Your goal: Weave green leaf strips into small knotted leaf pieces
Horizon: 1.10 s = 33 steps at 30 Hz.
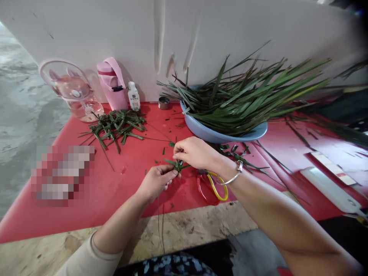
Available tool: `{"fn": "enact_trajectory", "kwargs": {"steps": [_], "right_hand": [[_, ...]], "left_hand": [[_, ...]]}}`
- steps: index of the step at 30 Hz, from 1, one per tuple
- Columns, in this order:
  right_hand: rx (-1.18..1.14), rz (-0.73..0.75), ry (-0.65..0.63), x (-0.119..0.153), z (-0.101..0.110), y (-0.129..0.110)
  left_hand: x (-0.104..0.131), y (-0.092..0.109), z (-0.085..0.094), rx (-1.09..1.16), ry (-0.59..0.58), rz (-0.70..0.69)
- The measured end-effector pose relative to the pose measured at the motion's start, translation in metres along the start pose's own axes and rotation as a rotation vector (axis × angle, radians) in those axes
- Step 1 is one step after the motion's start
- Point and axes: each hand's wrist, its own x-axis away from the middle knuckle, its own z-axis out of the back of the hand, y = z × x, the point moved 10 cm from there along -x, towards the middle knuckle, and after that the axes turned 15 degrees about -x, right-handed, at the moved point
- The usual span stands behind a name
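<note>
Left hand (156,180) steady here, thumb and fingers pinched on a small knotted green leaf piece (177,166) just above the red tabletop (129,199). In comes the right hand (197,151) from the other side, fingers curled narrow over the piece, hiding part of it; whether they grip a strand, I cannot tell. Thin strands dangle below the left hand, too fine to follow.

By the right wrist, below the silver bracelet (236,174), red and yellow handle loops (222,193) poke out, the working end of the tool hard to make out. On the left, a pixelated patch (63,174) blots out whatever lies there. Over at the right, glare washes across a long white object (330,189); I can't identify it.

Now the writing: the little white bottle (133,97) carries dark Chinese characters, too small to read surely. It stands beside a pink bottle (115,92); the clear jug (87,105) with pink ears shows a white rabbit figure. In front, a heap of leaf pieces (117,126); across, long green leaves (253,99) hide most of the inside of a blue basin (201,130).
</note>
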Motion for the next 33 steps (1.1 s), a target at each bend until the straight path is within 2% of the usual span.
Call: {"fn": "enact_trajectory", "kwargs": {"steps": [5,10,14,17,23,30,33], "right_hand": [[0.136,0.103,0.117,0.006,-0.003,-0.013],[0.108,0.206,0.267,0.013,-0.003,-0.025],[0.073,0.309,0.393,0.032,-0.007,-0.037],[0.071,0.294,0.524,0.051,-0.014,-0.036],[0.037,0.185,0.75,0.075,-0.025,-0.021],[0.017,0.22,0.815,0.079,-0.028,-0.019],[-0.019,0.239,0.84,0.079,-0.026,-0.016]], "left_hand": [[0.0,-0.007,-0.002,0.069,0.019,0.038],[0.0,-0.011,0.002,0.124,0.118,0.031],[0.0,-0.009,0.01,0.279,0.206,0.023],[0.0,-0.008,0.013,0.354,0.235,0.015],[0.001,-0.006,0.004,0.52,0.157,-0.008],[0.002,-0.006,0.007,0.515,0.162,0.0],[0.002,-0.006,0.004,0.577,0.132,0.001]]}}
